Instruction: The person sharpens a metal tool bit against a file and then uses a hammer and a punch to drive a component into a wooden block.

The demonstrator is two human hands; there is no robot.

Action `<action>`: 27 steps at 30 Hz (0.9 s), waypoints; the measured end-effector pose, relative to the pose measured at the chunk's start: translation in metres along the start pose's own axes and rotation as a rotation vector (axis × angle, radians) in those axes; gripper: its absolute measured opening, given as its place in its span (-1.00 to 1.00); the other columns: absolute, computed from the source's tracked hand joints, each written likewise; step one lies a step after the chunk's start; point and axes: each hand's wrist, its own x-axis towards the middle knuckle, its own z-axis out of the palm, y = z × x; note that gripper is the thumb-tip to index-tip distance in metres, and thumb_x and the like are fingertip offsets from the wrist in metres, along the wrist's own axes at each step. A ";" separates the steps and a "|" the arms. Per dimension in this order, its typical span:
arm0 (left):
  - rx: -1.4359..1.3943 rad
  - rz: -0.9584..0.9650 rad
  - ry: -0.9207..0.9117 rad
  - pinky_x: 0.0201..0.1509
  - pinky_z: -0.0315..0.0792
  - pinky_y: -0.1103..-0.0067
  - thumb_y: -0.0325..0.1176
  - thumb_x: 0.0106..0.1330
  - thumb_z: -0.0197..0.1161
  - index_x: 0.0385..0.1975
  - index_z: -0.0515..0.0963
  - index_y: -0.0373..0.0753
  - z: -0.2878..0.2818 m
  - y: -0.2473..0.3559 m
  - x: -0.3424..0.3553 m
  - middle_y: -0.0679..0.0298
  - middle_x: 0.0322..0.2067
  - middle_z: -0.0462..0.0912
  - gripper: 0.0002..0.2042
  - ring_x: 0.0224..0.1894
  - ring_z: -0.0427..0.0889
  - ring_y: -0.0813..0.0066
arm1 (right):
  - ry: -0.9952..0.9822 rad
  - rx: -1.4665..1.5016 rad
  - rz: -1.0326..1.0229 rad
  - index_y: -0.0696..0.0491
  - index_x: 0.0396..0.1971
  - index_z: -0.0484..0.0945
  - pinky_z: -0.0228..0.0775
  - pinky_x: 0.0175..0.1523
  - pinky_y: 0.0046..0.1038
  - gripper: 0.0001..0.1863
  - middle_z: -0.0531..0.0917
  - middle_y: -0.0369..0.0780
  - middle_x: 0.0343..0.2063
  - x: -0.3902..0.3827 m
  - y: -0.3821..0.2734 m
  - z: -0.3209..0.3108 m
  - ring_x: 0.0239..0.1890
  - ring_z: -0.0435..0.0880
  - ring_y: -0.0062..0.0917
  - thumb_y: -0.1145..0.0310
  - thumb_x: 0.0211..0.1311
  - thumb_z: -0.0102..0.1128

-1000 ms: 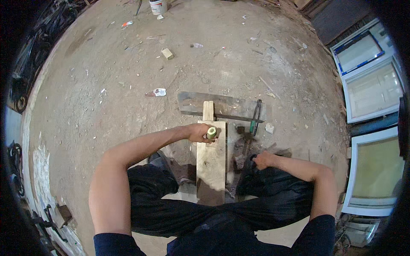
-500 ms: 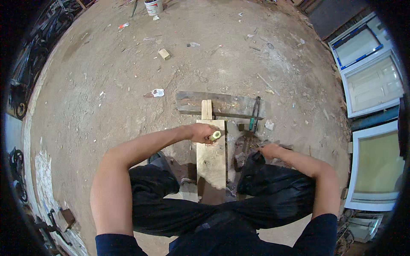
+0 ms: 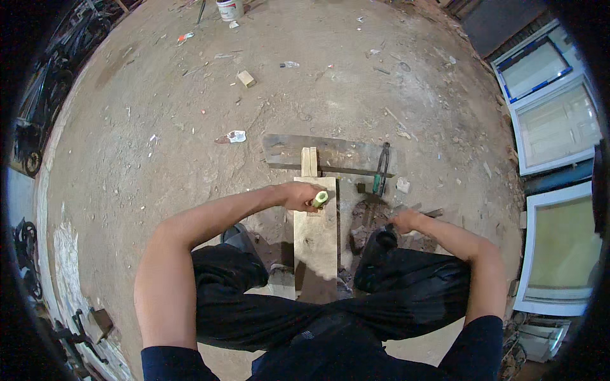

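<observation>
My left hand (image 3: 302,195) is closed round an upright chisel with a yellow-green handle (image 3: 321,199). Its lower end is hidden under my fist, over the far part of a pale wooden board (image 3: 316,238) lying lengthwise between my legs. Beside my right knee, my right hand (image 3: 405,221) is curled in a fist. What it grips is too dark to make out. Beyond the board's far end stands a short pale wood piece (image 3: 309,162), against a grey weathered plank (image 3: 286,149) lying crosswise.
Dark pincers with a green grip (image 3: 381,168) lean on the plank's right end. A small wood block (image 3: 246,79), litter and a white bucket (image 3: 230,9) are farther off on the dirt floor. White-framed windows (image 3: 559,247) line the right; dark bicycle-like parts (image 3: 47,89) line the left.
My right hand has shifted slightly, and a dark stick-like shape beyond it shows more clearly. My left hand keeps the chisel in nearly the same spot. The view has moved a little.
</observation>
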 end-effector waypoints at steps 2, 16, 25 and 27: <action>0.013 -0.003 0.000 -0.12 0.45 0.29 -0.33 0.19 0.29 -0.19 0.42 -0.25 0.003 -0.005 -0.004 0.08 -0.19 0.50 -0.74 -0.17 0.56 0.08 | -0.027 -0.015 -0.011 -0.25 0.14 0.50 0.37 0.14 -0.05 -0.54 0.61 -0.14 0.04 -0.003 -0.006 -0.008 0.12 0.56 -0.18 -0.01 0.27 -0.02; -0.067 -0.223 -0.125 0.14 0.44 0.32 -0.28 0.25 0.25 0.00 0.44 -0.13 -0.014 0.017 -0.002 0.24 -0.04 0.50 -0.67 0.08 0.51 0.22 | 0.111 0.023 0.101 0.06 0.00 0.60 0.36 0.14 -0.15 -0.23 0.65 -0.04 -0.06 0.003 -0.017 0.012 0.07 0.59 -0.17 -0.31 0.22 -0.24; -0.063 -0.176 -0.103 0.11 0.44 0.32 -0.29 0.24 0.26 0.00 0.44 -0.13 -0.014 0.023 -0.006 0.22 -0.06 0.51 -0.66 0.06 0.52 0.21 | 0.186 -0.020 0.017 0.15 -0.28 0.68 0.50 -0.08 -0.12 -0.28 0.68 0.03 -0.29 -0.013 -0.028 -0.008 -0.17 0.67 -0.10 -0.25 0.18 -0.18; -0.057 -0.177 -0.098 0.11 0.44 0.33 -0.29 0.23 0.26 0.00 0.44 -0.14 -0.016 0.025 -0.008 0.22 -0.07 0.52 -0.66 0.06 0.52 0.21 | 0.253 -0.051 -0.082 0.16 -0.37 0.68 0.52 -0.14 -0.11 -0.29 0.69 0.02 -0.38 -0.011 -0.028 -0.009 -0.26 0.69 -0.08 -0.24 0.18 -0.16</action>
